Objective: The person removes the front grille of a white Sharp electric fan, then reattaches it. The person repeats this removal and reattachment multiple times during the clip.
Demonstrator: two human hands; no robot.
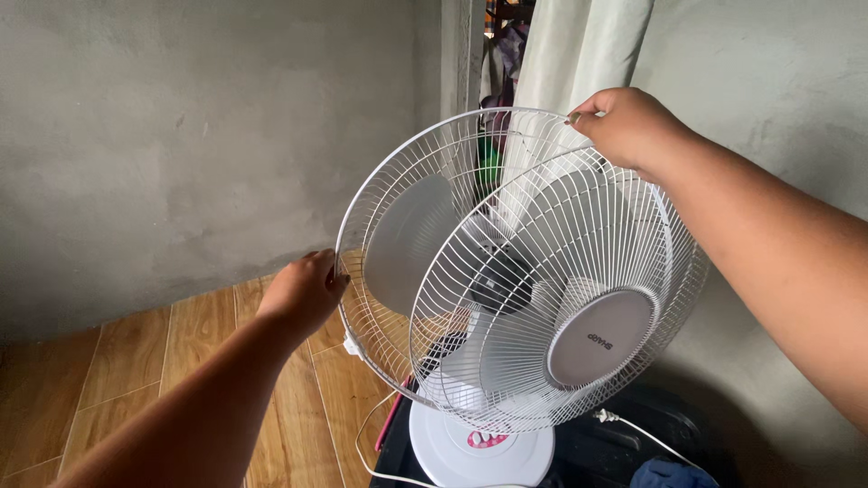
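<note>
A white electric fan stands in front of me on its round white base (479, 447). Its front wire guard (551, 289), with a grey round centre cap, hangs loose and tilted away from the rear wire guard (398, 226). Pale blades (411, 239) and a dark hub show between the two guards. My left hand (303, 291) grips the left rim of the rear guard. My right hand (628, 126) pinches the top rim where the two guards meet.
Grey plaster walls rise behind and to the right. A pale curtain (570, 54) hangs beside a narrow doorway. Wood-pattern flooring (181, 361) lies at the lower left. A white cord (646, 434) trails over a dark object under the fan.
</note>
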